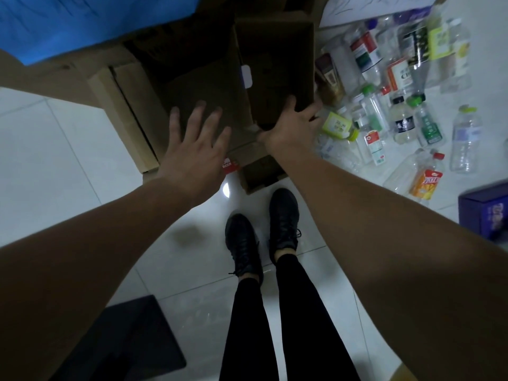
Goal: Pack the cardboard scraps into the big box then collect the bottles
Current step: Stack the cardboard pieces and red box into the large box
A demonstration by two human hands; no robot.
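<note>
Standing on pale floor tiles (55,149), looking straight down past black trousers and black shoes (283,224).

Left hand (195,144): palm down, fingers (196,116) spread and extended, hovering over the near wall of the big box (198,86). Contact with the cardboard not clear; nothing pinched.

Right hand (291,127): closed around the lower edge of a cardboard scrap (275,64), thumb on the near face, other fingers wrapped behind and mostly hidden. Scrap a folded brown piece with a cut-out handle slot, held upright over the right side of the big box's opening, lower end at the box rim.

Big box open, dark inside, contents not readable. Flattened cardboard (121,111) lying along its left side, with more brown pieces near the feet, one small open carton (261,171) just ahead of the right shoe.

Bottles (401,100) scattered on the tiles right of the box: clear plastic, mostly lying down, green, red and black caps, assorted labels, one orange-labelled bottle (426,182) nearest the right forearm. All apart from the box, none in hand.

Blue sheet (82,20) top left. Dark blue carton (486,213) at right edge. Dark mat (132,339) bottom left.
</note>
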